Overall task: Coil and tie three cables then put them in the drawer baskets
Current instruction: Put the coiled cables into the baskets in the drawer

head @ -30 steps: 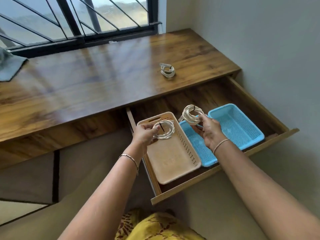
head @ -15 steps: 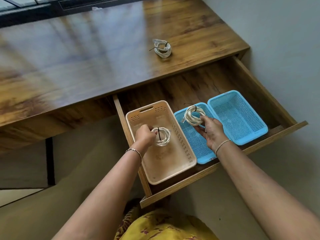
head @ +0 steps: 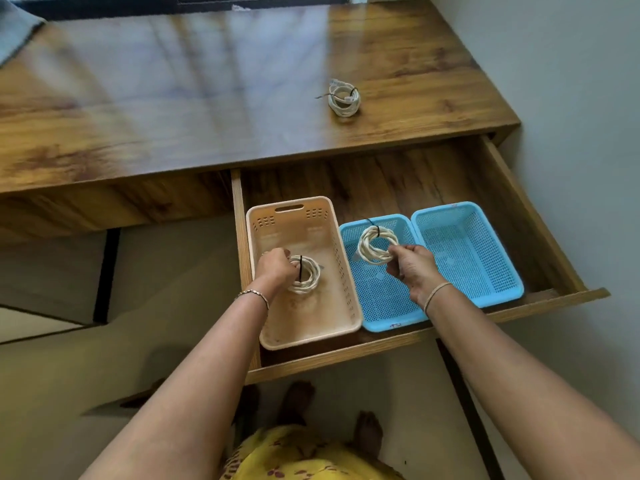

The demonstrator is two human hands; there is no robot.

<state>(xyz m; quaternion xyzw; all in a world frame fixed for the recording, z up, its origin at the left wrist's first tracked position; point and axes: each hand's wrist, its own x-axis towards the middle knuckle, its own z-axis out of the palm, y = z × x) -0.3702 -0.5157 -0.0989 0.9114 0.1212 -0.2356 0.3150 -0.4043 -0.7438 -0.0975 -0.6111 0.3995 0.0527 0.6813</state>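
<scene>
My left hand (head: 275,269) grips a white coiled cable (head: 308,276) bound with a black tie, low inside the beige basket (head: 341,258). My right hand (head: 412,266) pinches a second tied white coil (head: 375,244) over the middle blue basket (head: 384,306). A third tied coil (head: 344,99) lies on the wooden desk top (head: 173,98). All three baskets sit side by side in the open drawer (head: 540,230); the right blue basket (head: 467,251) holds nothing.
A white wall (head: 571,81) runs close along the drawer's right side. A grey cloth (head: 14,32) lies at the desk's far left corner. My feet (head: 298,400) and yellow garment show below the drawer front.
Both hands have lowered their coils: the left one down into the beige basket, the right one down over the middle blue basket. The view has tilted downward.
</scene>
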